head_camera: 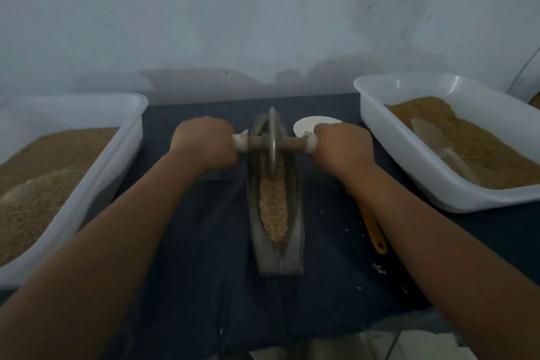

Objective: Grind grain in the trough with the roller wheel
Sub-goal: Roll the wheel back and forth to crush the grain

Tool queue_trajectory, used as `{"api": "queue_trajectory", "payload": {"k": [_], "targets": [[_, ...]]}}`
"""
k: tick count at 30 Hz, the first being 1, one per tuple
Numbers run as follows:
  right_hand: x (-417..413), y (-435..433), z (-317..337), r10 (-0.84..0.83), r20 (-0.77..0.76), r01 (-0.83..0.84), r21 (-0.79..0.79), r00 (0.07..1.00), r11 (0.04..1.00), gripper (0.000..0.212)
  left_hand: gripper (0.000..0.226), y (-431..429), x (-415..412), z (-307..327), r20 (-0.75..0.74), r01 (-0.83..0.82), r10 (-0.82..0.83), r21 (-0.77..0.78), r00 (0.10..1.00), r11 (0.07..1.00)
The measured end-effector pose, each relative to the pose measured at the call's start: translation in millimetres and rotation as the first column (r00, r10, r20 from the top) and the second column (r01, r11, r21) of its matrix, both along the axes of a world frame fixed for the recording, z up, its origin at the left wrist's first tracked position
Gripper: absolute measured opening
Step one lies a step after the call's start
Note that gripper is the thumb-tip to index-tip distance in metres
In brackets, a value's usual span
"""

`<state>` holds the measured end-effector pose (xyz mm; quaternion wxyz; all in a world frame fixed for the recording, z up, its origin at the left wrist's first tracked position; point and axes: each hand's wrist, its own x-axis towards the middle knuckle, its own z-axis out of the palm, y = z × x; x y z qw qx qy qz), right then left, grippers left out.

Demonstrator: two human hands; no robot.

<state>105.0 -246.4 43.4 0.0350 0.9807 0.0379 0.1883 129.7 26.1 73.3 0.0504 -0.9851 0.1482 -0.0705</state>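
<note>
A narrow boat-shaped metal trough (295, 245) lies lengthwise on a dark cloth, holding a strip of tan grain (273, 207). A thin metal roller wheel (273, 140) stands upright in the trough's far half, on a brown axle with white-wrapped ends. My left hand (204, 142) grips the left end of the axle. My right hand (340, 146) grips the right end. Both forearms reach forward on either side of the trough.
A white tub (128, 131) of brown grain stands at the left. Another white tub (380, 126) at the right holds grain and a scoop (432, 137). A small white dish (304, 126) sits behind my right hand. An orange-handled tool (372, 231) lies under my right forearm. A pale wall stands behind.
</note>
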Motion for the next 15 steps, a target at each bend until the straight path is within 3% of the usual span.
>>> {"api": "queue_trajectory", "payload": {"k": [5, 7, 10, 15], "targets": [[-43, -17, -2, 0.076, -0.196, -0.073, 0.024, 0.978, 0.997, 0.035, 0.018, 19, -40, 0, -0.199, 0.145, -0.142, 0.003, 0.970, 0.989], [-69, -24, -8, 0.144, -0.217, -0.141, 0.032, 0.966, 0.990, 0.037, 0.018, 30, -62, -7, -0.212, 0.208, -0.198, 0.025, 0.957, 0.978], [-78, -24, -19, 0.139, -0.122, -0.133, 0.055, 0.983, 0.990, 0.043, 0.020, 28, -58, -10, -0.127, 0.208, -0.199, 0.063, 0.972, 0.976], [-11, -4, -7, 0.032, 0.047, -0.034, 0.041, 0.998, 0.999, 0.038, 0.022, 7, 2, 1, -0.127, 0.032, -0.032, 0.001, 0.991, 0.999]]}}
